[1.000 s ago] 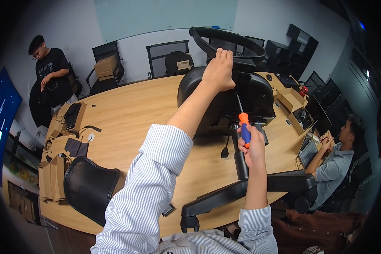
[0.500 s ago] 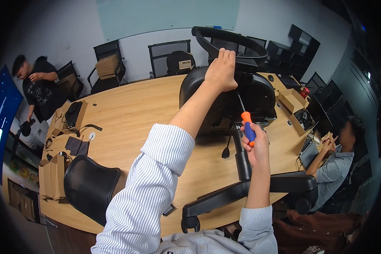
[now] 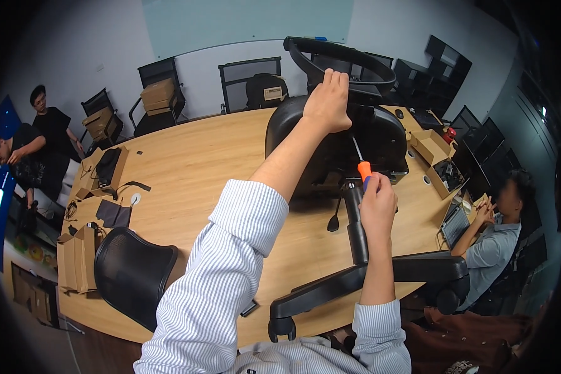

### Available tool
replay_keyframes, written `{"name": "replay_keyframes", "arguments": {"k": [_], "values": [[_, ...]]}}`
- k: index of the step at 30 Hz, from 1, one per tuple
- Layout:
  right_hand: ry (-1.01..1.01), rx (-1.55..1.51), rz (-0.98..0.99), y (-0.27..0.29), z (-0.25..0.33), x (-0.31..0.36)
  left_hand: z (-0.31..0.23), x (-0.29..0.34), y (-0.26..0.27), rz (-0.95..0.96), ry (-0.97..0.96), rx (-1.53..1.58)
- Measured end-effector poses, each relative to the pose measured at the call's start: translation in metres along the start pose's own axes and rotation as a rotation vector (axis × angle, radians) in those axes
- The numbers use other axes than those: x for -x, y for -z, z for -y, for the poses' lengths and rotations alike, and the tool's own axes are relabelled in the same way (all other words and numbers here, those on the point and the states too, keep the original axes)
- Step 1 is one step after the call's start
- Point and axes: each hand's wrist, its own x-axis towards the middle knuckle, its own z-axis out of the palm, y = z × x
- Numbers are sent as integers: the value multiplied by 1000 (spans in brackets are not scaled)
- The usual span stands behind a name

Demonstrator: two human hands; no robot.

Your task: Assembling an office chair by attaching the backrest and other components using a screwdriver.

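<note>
The left hand is on the chair, grip unclear; before the chair, the right hand clasps a screwdriver.

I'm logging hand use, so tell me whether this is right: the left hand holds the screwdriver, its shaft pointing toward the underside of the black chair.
Wrong hand: the head view shows the right hand holding the screwdriver, its shaft pointing toward the underside of the black chair.

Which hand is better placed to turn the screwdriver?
Right, I'd judge: the right hand grips the screwdriver, its shaft angled toward the black chair's underside, while the left hand is up by the loop-shaped armrest.
</note>
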Motion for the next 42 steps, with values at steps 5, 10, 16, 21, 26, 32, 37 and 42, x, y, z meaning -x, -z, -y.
{"name": "replay_keyframes", "arguments": {"k": [5, 10, 16, 21, 26, 32, 37, 42], "values": [[37, 78, 51, 13, 17, 0, 1, 1, -1, 20, 3, -4], [206, 175, -35, 14, 16, 3, 1, 1, -1, -16, -18, 1], [321, 285, -116, 6, 3, -1, 0, 1, 0, -14, -19, -1], [-93, 44, 128, 11, 19, -7, -1, 1, 1, -19, -17, -9], [71, 211, 28, 9, 12, -5, 0, 0, 0, -17, -19, -3], [325, 413, -165, -3, -1, -6, -1, -2, -1, 16, 8, 1], [151, 329, -27, -6, 6, -14, 1, -2, -2, 11, 2, -2], [24, 251, 95, 3, 6, -18, -3, -2, -1, -2, -2, 7]]}}
